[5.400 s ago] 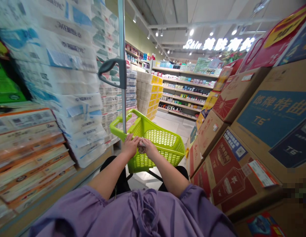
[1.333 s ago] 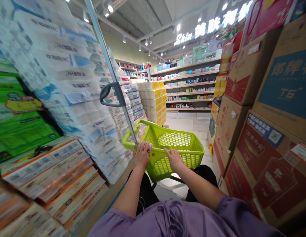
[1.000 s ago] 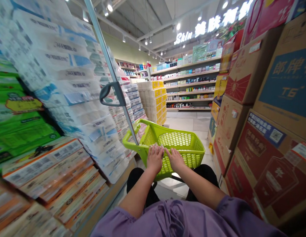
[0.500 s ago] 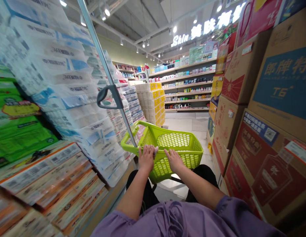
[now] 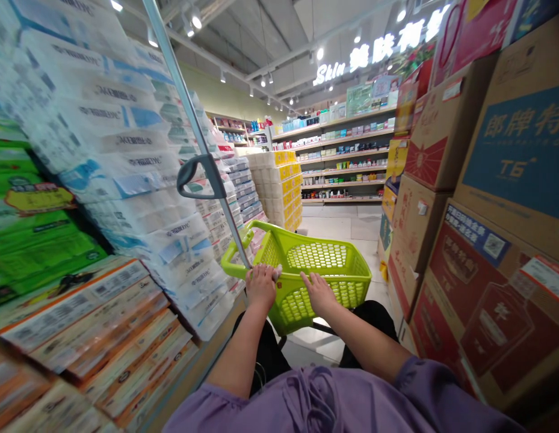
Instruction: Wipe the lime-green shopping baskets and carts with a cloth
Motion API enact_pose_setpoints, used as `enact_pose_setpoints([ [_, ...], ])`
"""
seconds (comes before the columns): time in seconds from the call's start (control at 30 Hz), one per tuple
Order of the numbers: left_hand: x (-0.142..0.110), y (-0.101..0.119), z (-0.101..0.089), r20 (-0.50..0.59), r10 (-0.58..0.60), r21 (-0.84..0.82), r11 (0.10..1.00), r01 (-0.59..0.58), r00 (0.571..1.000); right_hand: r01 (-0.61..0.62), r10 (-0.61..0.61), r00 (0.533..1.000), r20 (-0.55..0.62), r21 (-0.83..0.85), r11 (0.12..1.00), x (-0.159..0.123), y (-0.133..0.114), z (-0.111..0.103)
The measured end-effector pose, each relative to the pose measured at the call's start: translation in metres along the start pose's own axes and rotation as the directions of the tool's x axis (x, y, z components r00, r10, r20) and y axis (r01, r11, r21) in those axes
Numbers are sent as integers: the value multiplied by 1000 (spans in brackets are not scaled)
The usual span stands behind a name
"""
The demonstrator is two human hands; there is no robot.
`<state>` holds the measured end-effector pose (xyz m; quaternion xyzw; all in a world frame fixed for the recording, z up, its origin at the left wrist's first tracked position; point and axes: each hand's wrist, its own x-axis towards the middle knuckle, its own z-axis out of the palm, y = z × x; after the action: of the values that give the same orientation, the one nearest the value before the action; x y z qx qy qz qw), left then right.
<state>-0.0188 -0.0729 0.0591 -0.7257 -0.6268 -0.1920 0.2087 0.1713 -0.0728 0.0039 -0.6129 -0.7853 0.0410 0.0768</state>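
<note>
A lime-green shopping basket (image 5: pixel 327 255) with perforated sides and a pull handle stands on the floor between my knees. My left hand (image 5: pixel 261 285) is closed over a crumpled, pale pinkish cloth (image 5: pixel 278 272), pressed on the near rim close to the foot of the metal handle pole (image 5: pixel 184 99). Most of the cloth is hidden under the fingers. My right hand (image 5: pixel 321 293) rests on the same rim further right, thumb and fingers spread, holding no loose thing. The grey grip (image 5: pixel 201 176) of the handle stands up at the left.
Stacks of wrapped tissue packs (image 5: pixel 126 138) rise on the left, above orange-edged cartons (image 5: pixel 98 319). Cardboard boxes (image 5: pixel 478 288) are piled on the right. Pale floor tiles (image 5: pixel 331 227) lead to shelves (image 5: pixel 346 157) of small goods.
My left hand has slid back and forth along the rim with the cloth, lately leftward to the pole. My right hand let go of the cloth earlier and now stays on the rim.
</note>
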Motion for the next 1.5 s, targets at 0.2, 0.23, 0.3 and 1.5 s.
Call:
enact_pose_setpoints([
  [0.2,7,2,-5,61,1,7,1000,-2,998,4,-4,1000,17,35,999,3,2,0],
  [0.23,8,2,-4,65,4,12,1000,-5,998,-1,0,1000,18,43,999,4,2,1],
  [0.3,10,3,-3,68,11,24,1000,-12,998,-13,12,1000,14,46,999,5,3,4],
  [1.5,30,-46,-32,2,-132,106,986,131,991,160,-160,987,-15,132,978,27,-63,-9],
])
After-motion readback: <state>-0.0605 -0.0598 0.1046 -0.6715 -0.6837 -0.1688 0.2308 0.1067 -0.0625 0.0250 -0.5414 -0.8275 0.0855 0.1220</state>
